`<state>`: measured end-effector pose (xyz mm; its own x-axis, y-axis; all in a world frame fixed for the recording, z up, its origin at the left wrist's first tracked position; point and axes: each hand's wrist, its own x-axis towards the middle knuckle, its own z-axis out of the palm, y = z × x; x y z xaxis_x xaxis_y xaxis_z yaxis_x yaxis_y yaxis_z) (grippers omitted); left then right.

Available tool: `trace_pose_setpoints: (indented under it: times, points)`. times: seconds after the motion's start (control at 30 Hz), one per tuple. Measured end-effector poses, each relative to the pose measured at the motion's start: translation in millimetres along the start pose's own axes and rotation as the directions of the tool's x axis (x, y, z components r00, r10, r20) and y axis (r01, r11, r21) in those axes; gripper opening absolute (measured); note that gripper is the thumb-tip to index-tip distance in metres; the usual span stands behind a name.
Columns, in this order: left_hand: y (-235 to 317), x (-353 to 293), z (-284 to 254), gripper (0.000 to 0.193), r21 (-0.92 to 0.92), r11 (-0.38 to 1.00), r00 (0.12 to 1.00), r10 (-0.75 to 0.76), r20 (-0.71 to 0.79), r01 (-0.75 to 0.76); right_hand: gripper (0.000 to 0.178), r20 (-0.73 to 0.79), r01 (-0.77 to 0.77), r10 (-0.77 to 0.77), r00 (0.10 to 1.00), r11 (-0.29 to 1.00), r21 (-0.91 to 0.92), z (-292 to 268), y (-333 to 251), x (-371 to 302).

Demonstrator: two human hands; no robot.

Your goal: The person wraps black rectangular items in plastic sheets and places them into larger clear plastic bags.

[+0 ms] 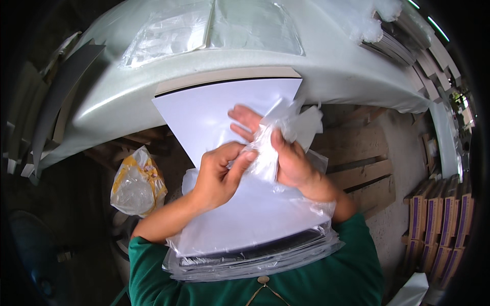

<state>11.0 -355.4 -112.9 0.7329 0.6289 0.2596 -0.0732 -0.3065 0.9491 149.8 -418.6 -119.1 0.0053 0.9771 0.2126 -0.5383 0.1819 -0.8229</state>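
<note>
Crumpled clear plastic film [269,145] is bunched between my two hands. My left hand [219,171] pinches an edge of it between thumb and curled fingers. The film lies across the palm of my right hand [296,166], under its thumb; that hand's fingers reach out past the film toward the left and are a little blurred. Beneath both hands a large smooth white sheet [199,112] slants from the far table edge toward me. Against my body rests a stack of flat panels in clear plastic sleeves [255,255], white on top with dark edges below.
A table draped in pale plastic [337,66] curves across the far side, with flat clear plastic bags [255,28] on it. Grey panels [66,102] lean at the left. A clear bag with yellow tape [138,183] hangs at left. Right: a wooden pallet [362,158] and stacked cartons [434,219].
</note>
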Motion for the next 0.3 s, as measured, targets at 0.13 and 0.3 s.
trace_pose_setpoints:
  times: [0.13, 0.3]
  points:
    - [-21.1, -13.7, 1.1, 0.018, -0.245, 0.955, 0.980, -0.190, -0.062, 0.170, 0.033, -0.185, -0.134, 0.142, 0.972, 0.990, 0.053, 0.8, 9.7, -24.2]
    - [-13.9, -6.6, 10.0, 0.018, -0.264, 0.963, 0.964, -0.128, -0.234, 0.063, 0.031, -0.377, -0.019, -0.004, 0.926, 0.998, -0.058, -0.3, 12.9, -26.0]
